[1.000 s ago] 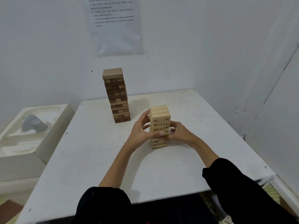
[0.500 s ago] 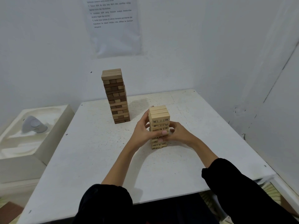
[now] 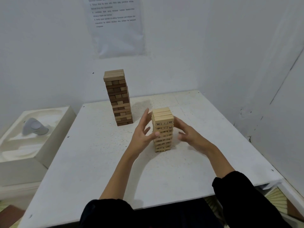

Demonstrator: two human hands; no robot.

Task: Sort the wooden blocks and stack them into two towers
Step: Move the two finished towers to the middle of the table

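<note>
A pale tower of numbered wooden blocks [image 3: 162,129] stands between the two hands on the white table [image 3: 92,162]. The left hand [image 3: 143,134] is spread, thumb tip at the tower's front. The right hand [image 3: 189,134], fingers loose, is just beside it. A taller tower of brown and tan wooden blocks [image 3: 118,97] stands beyond the left hand.

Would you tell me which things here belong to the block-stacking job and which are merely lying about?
Job: pale numbered tower; darker brown tower; left hand; right hand; white table.
Lying about: printed sheet on wall; white moulded tray; grey object in it.

Hands [image 3: 142,137] [image 3: 189,136] flanking pale tower [image 3: 162,127], brown tower [image 3: 118,97] behind
</note>
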